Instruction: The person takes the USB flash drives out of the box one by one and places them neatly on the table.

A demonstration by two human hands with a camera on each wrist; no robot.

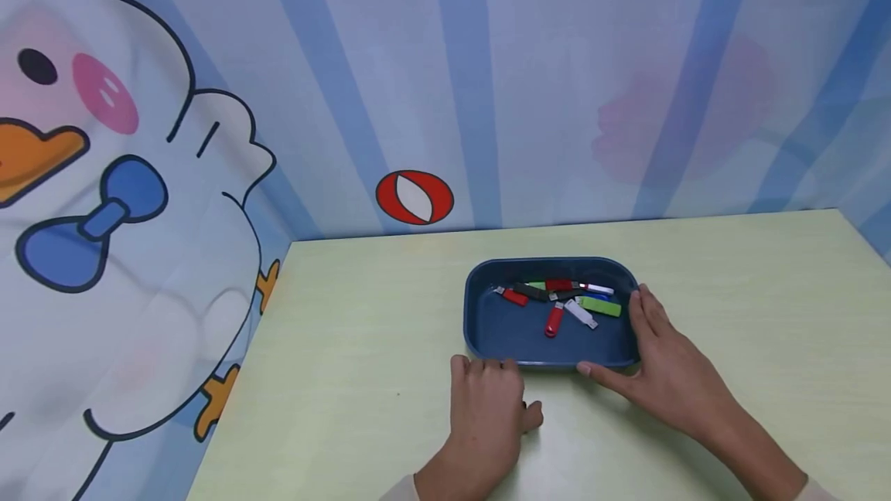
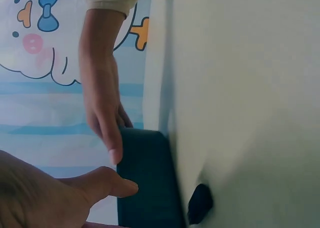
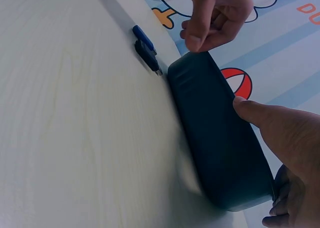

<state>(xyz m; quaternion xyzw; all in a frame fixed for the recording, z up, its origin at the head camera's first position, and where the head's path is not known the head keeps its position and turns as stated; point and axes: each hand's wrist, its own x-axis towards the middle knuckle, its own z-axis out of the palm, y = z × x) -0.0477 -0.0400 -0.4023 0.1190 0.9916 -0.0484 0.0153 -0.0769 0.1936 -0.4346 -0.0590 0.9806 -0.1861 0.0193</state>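
Observation:
A dark blue tray (image 1: 529, 346) holds several USB sticks (image 1: 554, 321) in red, green, white and black. My right hand (image 1: 678, 377) holds the tray's near right corner, thumb on the front side and fingers along the right end. By the front left part of the rim is my left hand (image 1: 483, 416), its fingers loosely bent and thumb out to the side, with nothing visible in it. A blue USB stick (image 3: 143, 37) and a black USB stick (image 3: 147, 56) lie on the table in the right wrist view. The left hand mostly hides them from the head view.
The pale wooden table (image 1: 334, 331) extends around the tray. Behind it hangs a blue striped backdrop (image 1: 543, 99) with a cartoon duck (image 1: 174, 277) on the left and a red and white ball (image 1: 390, 195) near the table's back edge.

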